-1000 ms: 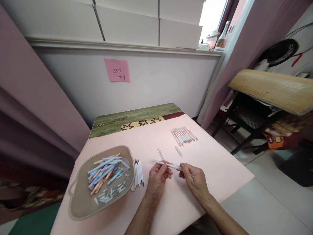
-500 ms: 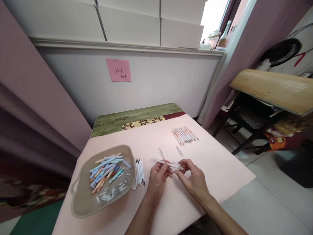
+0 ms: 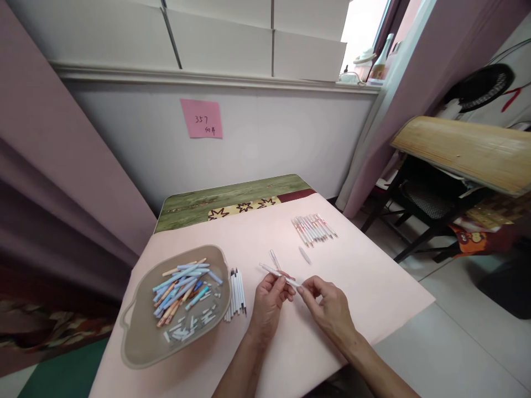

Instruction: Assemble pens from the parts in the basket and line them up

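Observation:
Between my two hands is a slim whitish pen [image 3: 270, 269], slanting down to the right. My left hand [image 3: 269, 301] pinches it near its middle. The thumb and fingers of my right hand [image 3: 326, 301] are closed on its lower right end, hiding the tip. Just beyond my left hand lies a clear pen part [image 3: 274, 257]. A small pale tapered piece [image 3: 305, 255] rests on the pink table cover further right. Behind it, a row of pens [image 3: 314, 229] with clear barrels lies side by side.
On the left stands a beige basket [image 3: 136, 354] holding blue and orange pen barrels [image 3: 182, 290] and small white pieces [image 3: 182, 331]. White refills [image 3: 236, 296] with dark tips lie beside its right rim. A pink note [image 3: 202, 119] sticks to the wall.
My right hand has moved slightly left and closed on the pen's lower end, covering the tip that showed before. My left hand keeps its pinch.

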The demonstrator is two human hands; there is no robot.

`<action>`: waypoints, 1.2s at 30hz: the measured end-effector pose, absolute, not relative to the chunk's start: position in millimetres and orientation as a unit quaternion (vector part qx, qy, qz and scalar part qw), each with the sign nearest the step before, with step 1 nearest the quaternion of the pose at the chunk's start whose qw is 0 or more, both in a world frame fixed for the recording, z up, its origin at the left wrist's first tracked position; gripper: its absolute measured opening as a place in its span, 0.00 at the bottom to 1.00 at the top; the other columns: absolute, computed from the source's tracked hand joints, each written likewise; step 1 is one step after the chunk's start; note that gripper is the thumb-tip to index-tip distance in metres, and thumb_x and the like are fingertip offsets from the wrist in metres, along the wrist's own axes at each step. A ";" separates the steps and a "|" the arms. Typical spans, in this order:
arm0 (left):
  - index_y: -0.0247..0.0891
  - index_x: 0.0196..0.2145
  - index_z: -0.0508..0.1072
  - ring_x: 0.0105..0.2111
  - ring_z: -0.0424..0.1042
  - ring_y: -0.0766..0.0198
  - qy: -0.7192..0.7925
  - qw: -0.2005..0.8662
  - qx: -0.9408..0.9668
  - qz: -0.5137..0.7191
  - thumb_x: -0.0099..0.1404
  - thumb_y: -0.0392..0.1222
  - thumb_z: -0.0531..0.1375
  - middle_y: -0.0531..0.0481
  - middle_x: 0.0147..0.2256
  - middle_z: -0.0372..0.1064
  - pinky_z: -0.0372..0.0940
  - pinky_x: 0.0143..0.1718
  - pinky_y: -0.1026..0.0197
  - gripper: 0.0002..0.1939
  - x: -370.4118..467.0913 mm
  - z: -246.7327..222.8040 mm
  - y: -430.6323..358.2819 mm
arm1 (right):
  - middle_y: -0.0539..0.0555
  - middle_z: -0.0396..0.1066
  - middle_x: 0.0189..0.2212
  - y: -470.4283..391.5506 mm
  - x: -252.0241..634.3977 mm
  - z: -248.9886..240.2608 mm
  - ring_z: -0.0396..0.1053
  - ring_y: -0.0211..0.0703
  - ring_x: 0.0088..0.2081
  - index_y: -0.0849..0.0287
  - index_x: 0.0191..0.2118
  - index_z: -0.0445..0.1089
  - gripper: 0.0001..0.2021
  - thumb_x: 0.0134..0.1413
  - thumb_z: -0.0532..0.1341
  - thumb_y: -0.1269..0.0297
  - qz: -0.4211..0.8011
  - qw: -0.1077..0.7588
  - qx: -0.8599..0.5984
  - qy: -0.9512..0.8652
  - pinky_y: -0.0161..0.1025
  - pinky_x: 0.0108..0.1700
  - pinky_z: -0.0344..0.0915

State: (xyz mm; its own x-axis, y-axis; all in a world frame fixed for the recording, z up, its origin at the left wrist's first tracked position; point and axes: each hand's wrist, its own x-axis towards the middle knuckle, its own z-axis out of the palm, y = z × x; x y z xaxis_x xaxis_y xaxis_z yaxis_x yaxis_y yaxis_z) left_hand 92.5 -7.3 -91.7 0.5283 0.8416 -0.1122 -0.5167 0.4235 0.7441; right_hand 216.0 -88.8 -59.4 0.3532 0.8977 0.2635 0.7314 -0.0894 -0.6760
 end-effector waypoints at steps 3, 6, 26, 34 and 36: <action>0.34 0.34 0.73 0.26 0.68 0.68 0.250 0.807 0.336 0.417 0.60 0.40 0.62 0.49 0.30 0.70 0.61 0.27 0.65 0.07 92.6 -92.6 -7.3 | 0.48 0.68 0.18 -89.2 216.1 -59.3 0.66 0.38 0.22 0.55 0.23 0.68 0.20 0.63 0.50 0.55 0.147 0.367 -0.729 -0.558 0.32 0.27 0.57; 0.34 0.34 0.73 0.26 0.68 0.68 0.249 0.809 0.327 0.420 0.59 0.40 0.63 0.50 0.29 0.70 0.61 0.27 0.65 0.07 92.5 -93.0 -6.9 | 0.47 0.71 0.23 -89.1 216.9 -60.6 0.68 0.39 0.25 0.55 0.35 0.71 0.12 0.56 0.57 0.52 0.138 0.373 -0.729 -0.557 0.33 0.29 0.59; 0.33 0.34 0.72 0.25 0.67 0.70 0.249 0.805 0.332 0.423 0.59 0.39 0.63 0.50 0.29 0.69 0.61 0.26 0.66 0.07 93.2 -93.7 -6.4 | 0.49 0.70 0.23 -88.5 215.7 -61.5 0.66 0.38 0.27 0.56 0.26 0.67 0.13 0.56 0.58 0.54 0.123 0.385 -0.727 -0.556 0.34 0.33 0.59; 0.33 0.33 0.72 0.24 0.67 0.70 0.261 0.804 0.345 0.409 0.58 0.41 0.63 0.50 0.29 0.70 0.60 0.25 0.67 0.08 93.1 -91.5 -5.7 | 0.48 0.69 0.20 -90.1 214.9 -60.7 0.64 0.38 0.26 0.56 0.26 0.69 0.15 0.60 0.55 0.56 0.140 0.348 -0.739 -0.560 0.32 0.30 0.56; 0.33 0.33 0.72 0.24 0.66 0.70 0.262 0.803 0.345 0.408 0.58 0.41 0.64 0.50 0.29 0.70 0.60 0.24 0.67 0.08 93.1 -91.2 -5.5 | 0.48 0.68 0.19 -90.0 215.1 -60.4 0.63 0.38 0.25 0.56 0.25 0.69 0.16 0.60 0.54 0.56 0.138 0.343 -0.741 -0.561 0.32 0.30 0.55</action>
